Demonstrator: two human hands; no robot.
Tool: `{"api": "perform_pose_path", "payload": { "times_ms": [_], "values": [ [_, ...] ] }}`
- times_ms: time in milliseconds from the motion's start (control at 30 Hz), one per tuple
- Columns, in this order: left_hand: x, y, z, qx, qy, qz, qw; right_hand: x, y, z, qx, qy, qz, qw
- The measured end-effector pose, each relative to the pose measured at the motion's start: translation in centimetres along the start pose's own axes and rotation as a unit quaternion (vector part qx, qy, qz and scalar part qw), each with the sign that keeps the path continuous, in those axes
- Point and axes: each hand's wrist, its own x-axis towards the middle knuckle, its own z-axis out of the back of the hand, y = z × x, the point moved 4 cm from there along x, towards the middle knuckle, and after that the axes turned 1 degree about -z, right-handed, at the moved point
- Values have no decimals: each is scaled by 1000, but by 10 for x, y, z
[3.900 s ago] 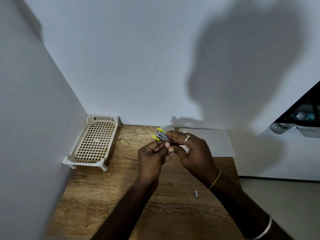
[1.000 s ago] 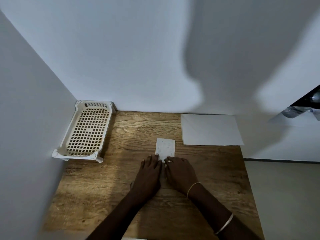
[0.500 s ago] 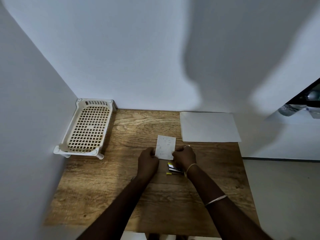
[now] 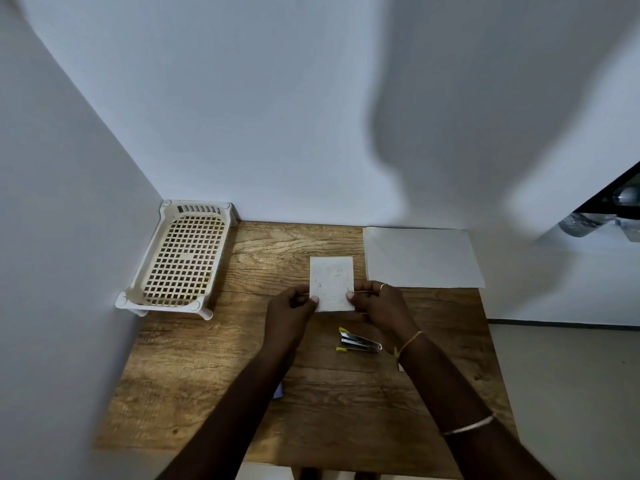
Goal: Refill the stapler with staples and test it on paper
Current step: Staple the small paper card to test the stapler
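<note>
A small white slip of paper (image 4: 331, 282) with faint marks is held by its two lower corners, just above the wooden table (image 4: 207, 368). My left hand (image 4: 289, 315) pinches the left corner and my right hand (image 4: 382, 306) pinches the right one. The small metal stapler (image 4: 356, 342) with yellow tips lies on the table just below the slip, close to my right wrist, and neither hand touches it.
A larger white sheet (image 4: 420, 258) lies at the back right of the table. A cream lattice tray (image 4: 181, 259) stands at the back left against the walls. A small dark object (image 4: 278, 390) peeks out beside my left forearm. The table's right edge drops to the floor.
Earlier both hands held the stapler in the air. It then went down onto the table, and both hands took hold of the small slip and lifted its near edge slightly.
</note>
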Motion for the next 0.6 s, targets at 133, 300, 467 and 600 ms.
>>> {"api": "perform_pose_path", "payload": {
  "times_ms": [133, 300, 467, 600],
  "values": [
    [-9, -25, 3, -75, 16, -17, 997, -16, 17, 4, 64, 18, 44, 997],
    [-18, -44, 10, -106, -1, -44, 993, -24, 4, 6, -46, -40, 151, 987],
    [-23, -52, 13, -127, 1, -49, 991, -25, -41, -5, -424, -17, 193, 885],
    [-26, -54, 14, -137, 0, -56, 989, -26, -71, -12, -562, 24, 208, 800]
  ]
}}
